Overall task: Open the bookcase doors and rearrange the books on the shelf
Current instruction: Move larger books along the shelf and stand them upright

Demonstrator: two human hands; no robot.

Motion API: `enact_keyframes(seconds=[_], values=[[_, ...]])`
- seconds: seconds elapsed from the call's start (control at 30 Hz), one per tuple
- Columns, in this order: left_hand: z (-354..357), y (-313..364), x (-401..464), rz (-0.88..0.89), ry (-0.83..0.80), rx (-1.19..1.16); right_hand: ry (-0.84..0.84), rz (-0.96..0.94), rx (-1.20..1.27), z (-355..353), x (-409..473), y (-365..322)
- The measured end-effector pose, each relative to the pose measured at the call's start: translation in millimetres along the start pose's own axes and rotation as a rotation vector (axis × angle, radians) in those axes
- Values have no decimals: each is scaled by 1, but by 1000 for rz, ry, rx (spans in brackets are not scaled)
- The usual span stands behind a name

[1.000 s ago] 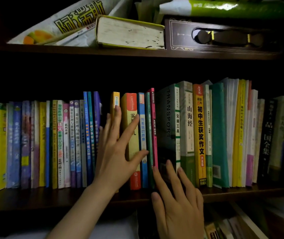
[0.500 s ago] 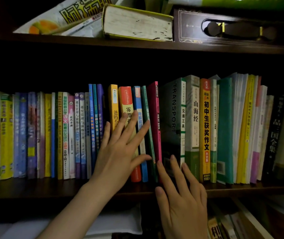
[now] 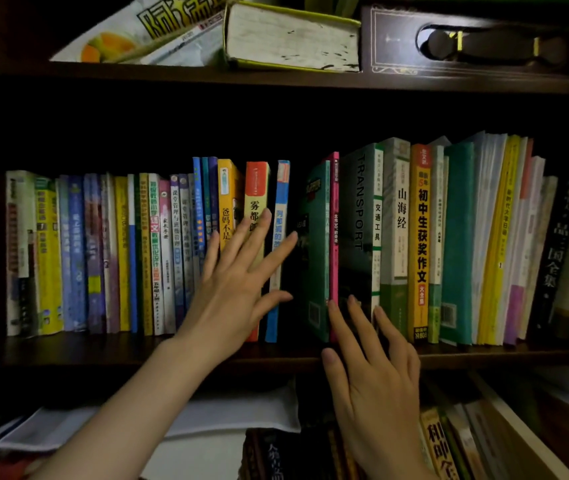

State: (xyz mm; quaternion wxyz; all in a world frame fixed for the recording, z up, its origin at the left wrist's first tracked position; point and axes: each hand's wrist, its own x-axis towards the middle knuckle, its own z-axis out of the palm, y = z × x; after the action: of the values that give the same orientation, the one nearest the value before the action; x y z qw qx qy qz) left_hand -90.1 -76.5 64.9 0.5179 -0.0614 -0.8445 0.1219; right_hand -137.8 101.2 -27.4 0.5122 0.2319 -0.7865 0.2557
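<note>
Hands Spread Across a Row of Books

Books filled the middle shelf point(image 3: 137, 351) of a dark wooden bookcase, standing upright in a long row. The left hand point(image 3: 238, 289) lay flat against the spines near the middle of the row, fingers straight and fanned wide, gripping nothing. Its fingertips rested on a yellow book point(image 3: 228, 202) and an orange book point(image 3: 256, 195), while its index finger and thumb reached across a thin blue book point(image 3: 281, 202) just to the right. Right of that blue book a dark gap showed, and beyond it a green book point(image 3: 317, 244) stood with its cover turned partly outward, touching a pink book point(image 3: 334, 220). The right hand point(image 3: 376, 375) was open too, fingers straight and slightly apart, their tips pressed on the lower part of the pink book and the dark book marked TRANSPORT point(image 3: 359, 209) beside it. Its thumb lay over the front edge of the shelf. On the shelf above, a thick book point(image 3: 293, 36) lay flat beside a dark box point(image 3: 397, 39). Below, more books point(image 3: 442, 441) leaned in shadow.
</note>
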Motion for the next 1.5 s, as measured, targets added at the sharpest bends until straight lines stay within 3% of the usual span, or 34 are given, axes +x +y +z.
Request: enact_keyframes(seconds=[0.13,0.23,0.33,0.43,0.7,0.97,1.27,1.5], values=[[5,15,1,-15,81,25,-1,-6,-3,0,0,1],[5,24,13,81,131,9,-2,-15,-12,-2,0,1],[9,25,25,247,79,-45,-12,-22,-18,-2,0,1],[14,20,29,296,37,53,-13,-23,-19,-3,0,2],[9,22,13,111,116,-66,-34,-20,-5,-3,-1,3],[0,20,5,-27,99,12,-27,-24,2,-3,-2,4],[-4,11,-6,47,-80,69,-3,-39,21,-2,-2,4],[-6,11,-7,-50,-57,152,-45,-58,19,-6,-5,8]])
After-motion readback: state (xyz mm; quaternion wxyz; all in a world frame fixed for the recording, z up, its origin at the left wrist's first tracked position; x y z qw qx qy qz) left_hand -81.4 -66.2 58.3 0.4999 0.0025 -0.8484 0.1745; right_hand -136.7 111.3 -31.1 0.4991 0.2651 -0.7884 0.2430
